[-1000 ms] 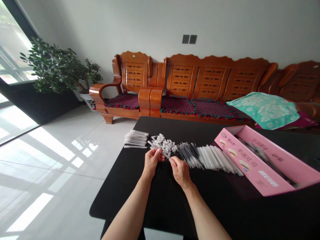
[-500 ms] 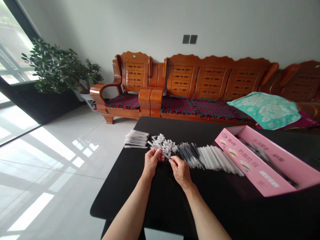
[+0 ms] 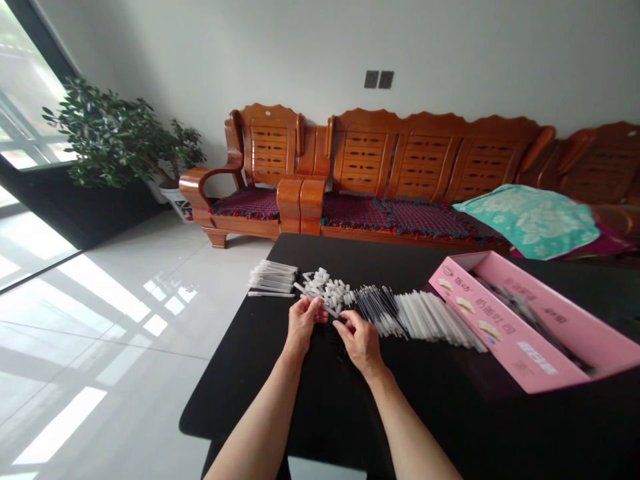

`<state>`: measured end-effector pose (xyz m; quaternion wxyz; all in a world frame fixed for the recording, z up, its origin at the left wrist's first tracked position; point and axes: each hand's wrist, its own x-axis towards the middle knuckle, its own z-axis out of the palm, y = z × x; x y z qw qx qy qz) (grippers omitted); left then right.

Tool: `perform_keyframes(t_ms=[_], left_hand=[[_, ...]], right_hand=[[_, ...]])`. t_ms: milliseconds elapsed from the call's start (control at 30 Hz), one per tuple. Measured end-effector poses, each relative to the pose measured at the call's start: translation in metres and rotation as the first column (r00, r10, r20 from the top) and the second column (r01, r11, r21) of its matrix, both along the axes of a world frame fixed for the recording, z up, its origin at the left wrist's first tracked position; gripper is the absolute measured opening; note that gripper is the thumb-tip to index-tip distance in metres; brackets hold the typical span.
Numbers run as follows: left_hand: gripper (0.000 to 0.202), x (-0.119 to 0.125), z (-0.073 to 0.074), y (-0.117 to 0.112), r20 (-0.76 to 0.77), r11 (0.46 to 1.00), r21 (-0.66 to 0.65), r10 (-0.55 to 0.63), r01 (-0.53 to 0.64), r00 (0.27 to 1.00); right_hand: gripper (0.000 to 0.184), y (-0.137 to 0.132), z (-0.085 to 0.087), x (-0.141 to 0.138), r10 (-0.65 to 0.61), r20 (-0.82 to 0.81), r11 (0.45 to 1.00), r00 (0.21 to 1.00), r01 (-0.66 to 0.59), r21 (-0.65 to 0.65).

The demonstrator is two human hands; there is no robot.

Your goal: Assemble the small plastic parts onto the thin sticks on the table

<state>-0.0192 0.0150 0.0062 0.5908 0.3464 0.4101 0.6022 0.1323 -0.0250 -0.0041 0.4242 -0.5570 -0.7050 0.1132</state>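
Pinched between thumb and fingers, a slim pale stick (image 3: 331, 311) is held fast in the person's left hand (image 3: 301, 323), slanting over the middle of the black table (image 3: 250, 387). Its far end pokes out beyond the left fingertips; its near end runs down to the right hand (image 3: 362, 340), whose thumb and forefinger are bent close around it — whether they are clamped on the stick or on some small piece at its tip, I cannot tell from where I stand.

Just beyond the hands lies a loose heap of short white pieces (image 3: 336, 290), and small black pieces (image 3: 339, 348), hard to make out against the tabletop, lie between the wrists. Left of the heap is a neat stack of whitish sticks (image 3: 273, 278). To its right come slim dark rods (image 3: 376, 308), then a row of translucent tubes (image 3: 435, 319) laid side by side, reaching toward an open pink box (image 3: 480, 327) — greyish stuff shows inside it. Behind the table stands a carved wooden sofa (image 3: 364, 157), a turquoise cloth (image 3: 533, 220) spread over its seat.
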Motion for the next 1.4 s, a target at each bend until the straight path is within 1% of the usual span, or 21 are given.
perform_keyframes(t_ms=[133,233,300,400,467,533,633,767,933,1067,1200,1400], left_hand=[[0.046,0.0,0.0,-0.0001,-0.008,1.0,-0.002,-0.006,0.006,1.0],[0.046,-0.0003,-0.0002,-0.0003,-0.01,1.0,0.002,-0.007,0.007,1.0],[0.046,-0.0006,-0.0001,-0.0003,-0.01,1.0,0.008,-0.002,0.002,1.0],[0.046,-0.0006,0.0001,-0.0001,-0.011,1.0,0.007,0.003,-0.003,1.0],[0.047,-0.0005,-0.0001,0.0003,-0.01,1.0,0.0,0.001,-0.001,1.0],[0.047,-0.0004,-0.0006,0.0006,-0.009,1.0,-0.004,-0.001,0.001,1.0],[0.046,-0.0007,-0.0014,0.0009,-0.011,1.0,0.004,-0.001,0.001,1.0],[0.046,-0.0008,-0.0015,0.0007,-0.013,1.0,0.003,-0.001,0.001,1.0],[0.046,-0.0002,-0.0019,0.0007,-0.012,1.0,0.001,-0.007,0.007,1.0],[0.045,-0.0007,-0.0029,0.0015,-0.011,1.0,0.014,-0.002,0.002,1.0],[0.046,-0.0009,-0.0014,0.0008,-0.015,1.0,0.005,-0.002,0.002,1.0],[0.045,-0.0012,-0.0015,0.001,-0.014,1.0,0.004,0.009,-0.009,1.0]], right_hand=[[0.029,0.0007,-0.0005,-0.0001,0.012,0.012,0.999,1.0,-0.012,0.033],[0.024,0.001,-0.001,0.0001,-0.02,-0.005,1.0,1.0,0.02,-0.003],[0.026,0.0006,-0.0009,0.0004,-0.016,0.003,1.0,1.0,0.017,-0.024],[0.03,0.0001,-0.001,0.0008,0.015,0.017,1.0,1.0,-0.015,-0.009],[0.028,0.0001,-0.0012,0.0009,0.015,0.007,1.0,1.0,-0.015,-0.002],[0.024,0.0003,-0.0014,0.0008,-0.002,-0.009,1.0,1.0,0.002,-0.021],[0.026,0.0004,-0.0014,0.0008,-0.004,-0.007,0.999,1.0,0.004,-0.044],[0.028,0.0006,-0.0021,0.001,0.025,0.005,1.0,1.0,-0.025,-0.001],[0.023,0.0009,-0.0016,0.0005,-0.022,-0.009,1.0,1.0,0.022,-0.007],[0.029,0.0,0.0012,-0.0001,-0.02,-0.003,0.998,1.0,0.02,-0.066],[0.034,-0.0002,0.0005,0.0001,0.017,0.047,0.999,0.999,-0.015,-0.045],[0.025,0.0013,-0.0014,0.0026,-0.015,0.004,0.999,1.0,0.015,-0.038]])
